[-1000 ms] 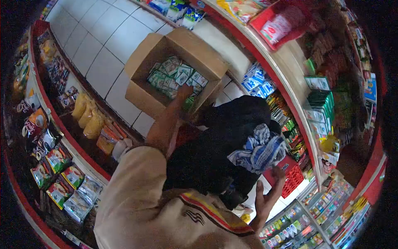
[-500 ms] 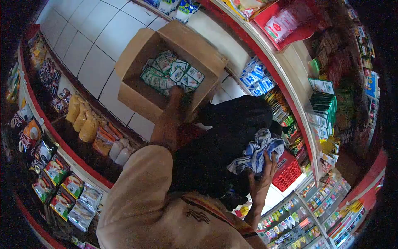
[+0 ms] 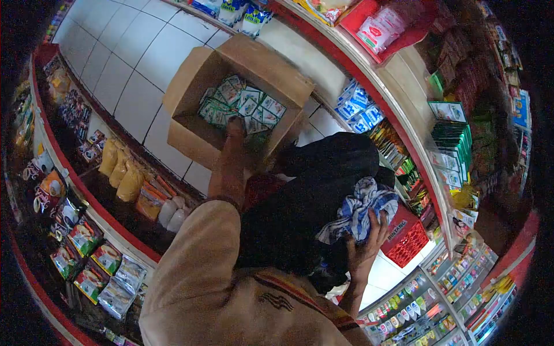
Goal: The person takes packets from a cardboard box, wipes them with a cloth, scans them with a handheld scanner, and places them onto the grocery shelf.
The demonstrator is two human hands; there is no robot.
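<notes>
The tips of the left hand (image 3: 235,128) can't be seen in the box (image 3: 262,60). The words on the little packets (image 3: 271,109) are too small to read. The cloth (image 3: 363,202) and the leg (image 3: 329,155) hide part of the red basket (image 3: 407,239). The top edge cuts off the blue and white bags (image 3: 229,10). The brown packs (image 3: 461,81) look dark and blurry.

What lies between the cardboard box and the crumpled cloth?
The person's dark-clothed leg lies between the cardboard box and the blue-and-white cloth, as the head view shows.
</notes>
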